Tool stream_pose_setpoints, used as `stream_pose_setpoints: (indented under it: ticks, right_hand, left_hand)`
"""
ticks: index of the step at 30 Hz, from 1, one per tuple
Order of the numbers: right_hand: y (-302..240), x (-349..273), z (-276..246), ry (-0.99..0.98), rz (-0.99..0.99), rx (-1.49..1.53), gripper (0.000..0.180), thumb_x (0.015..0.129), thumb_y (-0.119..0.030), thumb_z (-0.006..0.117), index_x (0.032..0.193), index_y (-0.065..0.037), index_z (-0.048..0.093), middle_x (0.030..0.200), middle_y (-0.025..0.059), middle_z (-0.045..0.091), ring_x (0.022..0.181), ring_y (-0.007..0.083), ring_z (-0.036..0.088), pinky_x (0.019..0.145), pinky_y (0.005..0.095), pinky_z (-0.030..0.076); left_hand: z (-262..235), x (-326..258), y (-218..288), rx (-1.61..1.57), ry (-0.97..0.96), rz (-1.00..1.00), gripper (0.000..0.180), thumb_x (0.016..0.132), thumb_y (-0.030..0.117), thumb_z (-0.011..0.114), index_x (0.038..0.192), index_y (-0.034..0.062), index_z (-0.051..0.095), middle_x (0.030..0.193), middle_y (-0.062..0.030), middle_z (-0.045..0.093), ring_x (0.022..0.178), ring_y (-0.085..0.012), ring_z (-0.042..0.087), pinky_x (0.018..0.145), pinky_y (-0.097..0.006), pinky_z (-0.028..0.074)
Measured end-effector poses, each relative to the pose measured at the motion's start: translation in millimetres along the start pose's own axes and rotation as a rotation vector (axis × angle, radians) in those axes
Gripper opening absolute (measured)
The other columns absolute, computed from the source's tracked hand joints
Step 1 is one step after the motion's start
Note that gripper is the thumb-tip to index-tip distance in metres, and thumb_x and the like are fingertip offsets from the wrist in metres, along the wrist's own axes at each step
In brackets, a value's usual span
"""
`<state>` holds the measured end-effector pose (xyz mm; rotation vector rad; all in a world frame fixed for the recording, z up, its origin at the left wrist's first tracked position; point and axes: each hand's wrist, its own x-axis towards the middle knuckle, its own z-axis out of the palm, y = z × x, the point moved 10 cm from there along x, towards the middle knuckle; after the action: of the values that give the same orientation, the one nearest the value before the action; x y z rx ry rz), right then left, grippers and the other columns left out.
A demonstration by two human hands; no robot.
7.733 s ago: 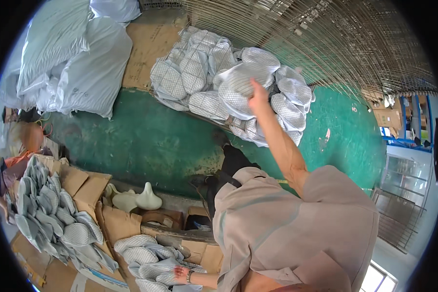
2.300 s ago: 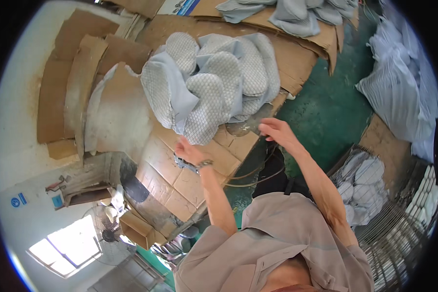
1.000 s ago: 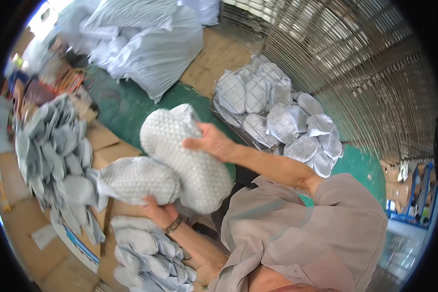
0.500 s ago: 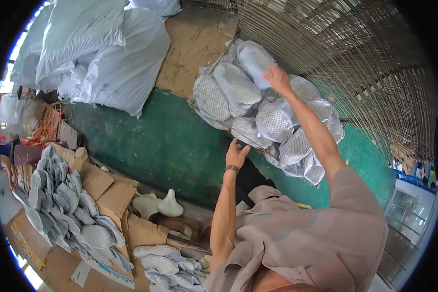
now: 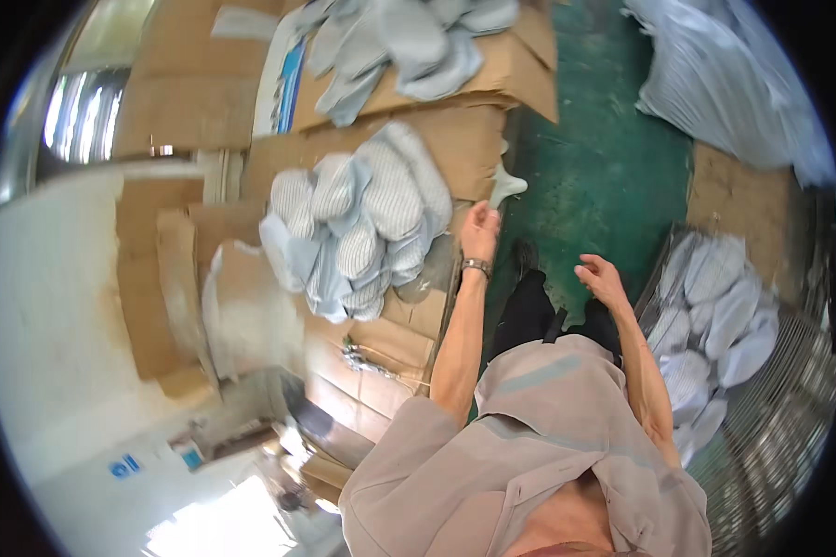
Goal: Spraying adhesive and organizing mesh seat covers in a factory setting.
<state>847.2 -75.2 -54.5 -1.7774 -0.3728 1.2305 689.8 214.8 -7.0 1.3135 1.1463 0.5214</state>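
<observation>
My left hand (image 5: 479, 232) hangs over the front edge of the cardboard-covered bench, its fingers loosely bent and apart, with nothing seen in it. Just beyond the fingertips a pale, pointed saddle-shaped form (image 5: 508, 186) juts from the bench edge. Left of that hand lies a pile of padded grey-blue covers (image 5: 358, 209) with striped faces, rounded like seat covers. My right hand (image 5: 604, 278) is in the air in front of my body, above the green floor, thumb and fingers apart and holding nothing.
A wire basket (image 5: 671, 255) full of similar covers (image 5: 715, 297) stands at my right. More covers (image 5: 413, 42) lie on cardboard (image 5: 520, 70) at the far end. A large pale sack (image 5: 734, 88) sits at the far right. A tangled metal tool (image 5: 367, 360) rests on the bench.
My view and body have turned left, from the basket toward the bench. My right hand has come away from the covers in the basket; my left hand is now at the bench edge.
</observation>
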Motion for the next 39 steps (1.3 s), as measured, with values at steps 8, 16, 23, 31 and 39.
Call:
stream_pose_setpoints:
  ticks: [8,16,23,31,39]
  right_hand:
    - [-182,79,250,-0.421,0.038,0.090,0.063,0.087,-0.038,0.073,0.127,0.007,0.055,0.091,0.0057,0.064,0.076,0.0109,0.060,0.060,0.0243,0.051]
    - [-182,167,354,-0.122,0.180,-0.217,0.071,0.066,-0.042,0.083,0.110,0.011,0.063,0.092,0.0169,0.068,0.087,0.0253,0.067,0.067,0.0348,0.055]
    - [-280,154,385,-0.140,-0.145,0.027,0.044,0.069,-0.023,0.078,0.099,0.008,0.067,0.091,0.0184,0.070,0.086,0.0267,0.067,0.078,0.0358,0.051]
    - [-495,53,221,-0.189,-0.612,0.471,0.028,0.087,-0.013,0.070,0.109,0.003,0.063,0.100,0.0066,0.069,0.090,0.0139,0.065,0.085,0.0299,0.052]
    - [-422,-66,45,0.263,-0.752,0.479,0.066,0.077,-0.037,0.080,0.121,0.006,0.057,0.100,0.0162,0.067,0.091,0.0222,0.063,0.079,0.0356,0.049]
  left_hand:
    - [-285,-38,75,0.155,0.755,0.311,0.030,0.087,0.014,0.071,0.113,0.0002,0.065,0.094,-0.0066,0.067,0.080,-0.0144,0.062,0.075,-0.029,0.052]
    - [-349,33,180,1.184,0.772,0.533,0.066,0.069,0.017,0.083,0.129,0.0117,0.057,0.129,-0.0150,0.055,0.120,-0.0357,0.049,0.109,-0.053,0.032]
    - [-384,129,188,1.550,0.462,0.661,0.021,0.071,0.020,0.075,0.092,0.0171,0.070,0.102,-0.0016,0.066,0.112,-0.0251,0.058,0.108,-0.057,0.033]
    - [-340,51,435,1.294,0.619,0.905,0.029,0.082,0.028,0.076,0.103,0.0098,0.071,0.099,-0.0116,0.071,0.090,-0.0304,0.068,0.079,-0.040,0.053]
    - [-169,-78,450,1.233,0.516,0.669,0.058,0.082,0.050,0.073,0.120,0.0063,0.066,0.117,-0.0214,0.067,0.106,-0.0306,0.065,0.098,-0.045,0.050]
